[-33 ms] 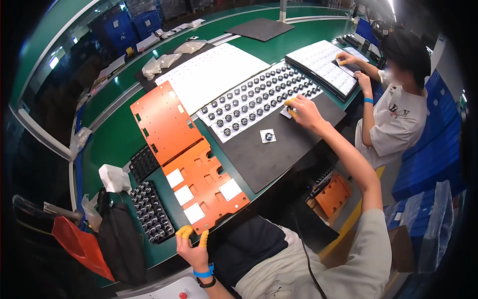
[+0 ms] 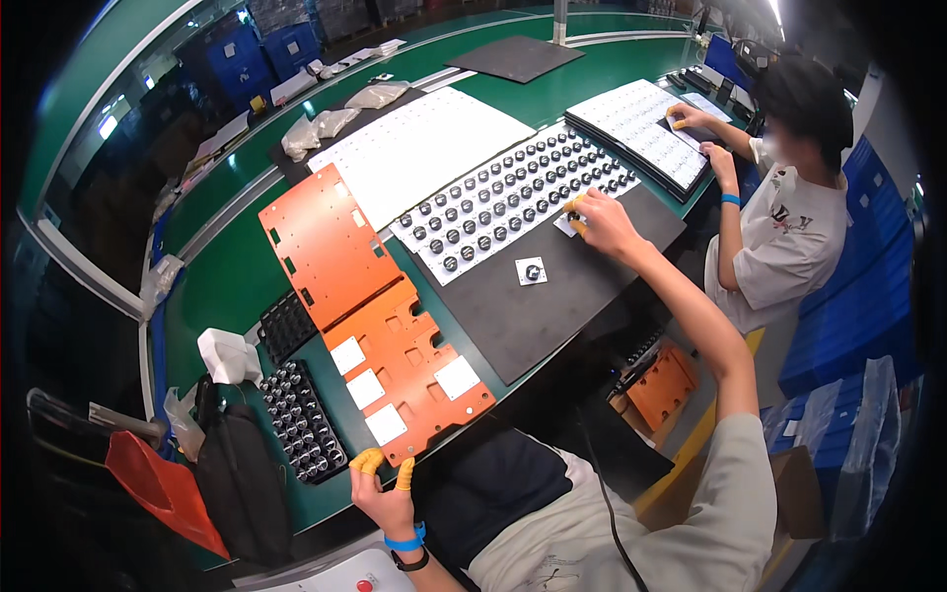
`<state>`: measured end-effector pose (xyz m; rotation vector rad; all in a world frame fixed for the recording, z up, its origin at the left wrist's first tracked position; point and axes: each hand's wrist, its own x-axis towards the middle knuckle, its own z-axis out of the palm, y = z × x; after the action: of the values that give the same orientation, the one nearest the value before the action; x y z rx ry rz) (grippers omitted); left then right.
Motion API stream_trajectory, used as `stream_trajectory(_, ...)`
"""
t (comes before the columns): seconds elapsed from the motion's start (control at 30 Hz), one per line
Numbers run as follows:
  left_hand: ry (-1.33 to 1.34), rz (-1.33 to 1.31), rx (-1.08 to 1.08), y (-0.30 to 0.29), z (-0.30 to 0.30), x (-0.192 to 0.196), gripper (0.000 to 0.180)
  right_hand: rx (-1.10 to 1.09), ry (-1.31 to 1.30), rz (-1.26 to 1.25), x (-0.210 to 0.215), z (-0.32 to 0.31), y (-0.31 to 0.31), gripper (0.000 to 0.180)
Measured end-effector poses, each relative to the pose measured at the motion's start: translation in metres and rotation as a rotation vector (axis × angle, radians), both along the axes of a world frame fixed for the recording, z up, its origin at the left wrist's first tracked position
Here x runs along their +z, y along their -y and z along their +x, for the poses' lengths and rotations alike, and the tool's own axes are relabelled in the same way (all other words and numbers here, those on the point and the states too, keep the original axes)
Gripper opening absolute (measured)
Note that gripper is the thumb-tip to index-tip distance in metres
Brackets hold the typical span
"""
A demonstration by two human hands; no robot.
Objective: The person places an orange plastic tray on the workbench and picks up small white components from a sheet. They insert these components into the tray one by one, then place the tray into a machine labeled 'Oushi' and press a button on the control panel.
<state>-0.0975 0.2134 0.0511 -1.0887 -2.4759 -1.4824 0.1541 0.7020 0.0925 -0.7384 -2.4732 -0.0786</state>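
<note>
Yellow finger covers are on both my hands. My right hand (image 2: 604, 223) pinches a small white square board with a black round part (image 2: 566, 226) above the dark mat. Another such white board with a black round part (image 2: 532, 271) lies on the mat, left of that hand. My left hand (image 2: 383, 493) is at the near edge of an orange fixture (image 2: 434, 400), with thumb and fingers apart and nothing seen between them. White square plates (image 2: 386, 424) sit in the fixture. Beyond the mat is a white sheet (image 2: 464, 249) bearing rows of black round parts.
An orange panel (image 2: 330, 242) adjoins the fixture. Left of it are a black tray of shiny round parts (image 2: 301, 424) and another black tray (image 2: 286, 326). The dark mat (image 2: 523, 326) reaches the table edge. At right, a co-worker (image 2: 779, 197) handles parts at a white-topped stack (image 2: 631, 123).
</note>
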Motion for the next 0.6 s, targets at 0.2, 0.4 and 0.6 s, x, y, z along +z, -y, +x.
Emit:
stream_trajectory(0.2,0.004,-0.002,0.026,0.002,0.001,-0.001,0.05,-0.003,-0.024,0.027,-0.009,-0.005,-0.01,0.02)
stream_trajectory(0.4,-0.019,-0.033,0.009,0.001,-0.001,-0.001,0.052,0.055,-0.124,0.051,-0.017,-0.003,-0.012,0.019)
stream_trajectory(0.6,-0.042,-0.006,0.004,0.0,0.002,0.0,0.044,0.02,-0.127,0.002,-0.021,-0.008,-0.012,0.019)
